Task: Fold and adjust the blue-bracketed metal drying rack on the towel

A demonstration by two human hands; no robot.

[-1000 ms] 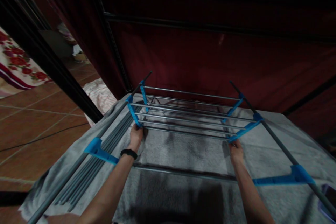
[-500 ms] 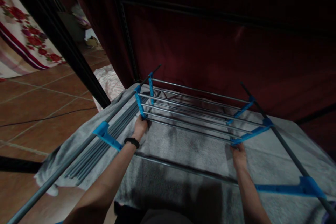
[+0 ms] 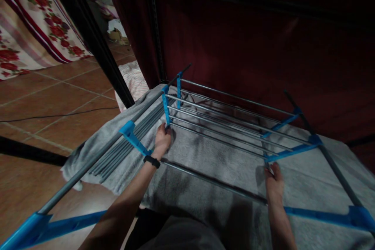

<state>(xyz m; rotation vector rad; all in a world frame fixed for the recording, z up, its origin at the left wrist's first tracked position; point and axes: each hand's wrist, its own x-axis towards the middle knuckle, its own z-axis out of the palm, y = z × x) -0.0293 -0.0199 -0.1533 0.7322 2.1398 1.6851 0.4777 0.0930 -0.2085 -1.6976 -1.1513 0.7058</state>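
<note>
A rack of grey metal tubes (image 3: 216,125) and blue plastic brackets (image 3: 165,106) lies on a grey blanket. My left hand (image 3: 163,140), with a black wristband, is closed round the near end of a grey pole just below the left bracket. On the other side, my right hand (image 3: 274,181) is wrapped round the end of a matching pole, close under the right blue bracket (image 3: 288,153). The fingers partly hide both pole ends. A single crossbar (image 3: 211,179) runs between the lower brackets, nearer to me than the hands.
Several loose grey tubes (image 3: 129,144) lie bundled on the blanket (image 3: 190,152) at the left. A dark red curtain (image 3: 234,54) hangs behind black metal bars. Left of a slanting black post (image 3: 96,43) are a tiled floor (image 3: 73,90) and a floral cloth (image 3: 38,19).
The view has swung slightly left and down, bringing another blue bracket into sight at the lower left. Both hands have drawn back a little from the brackets towards me.
</note>
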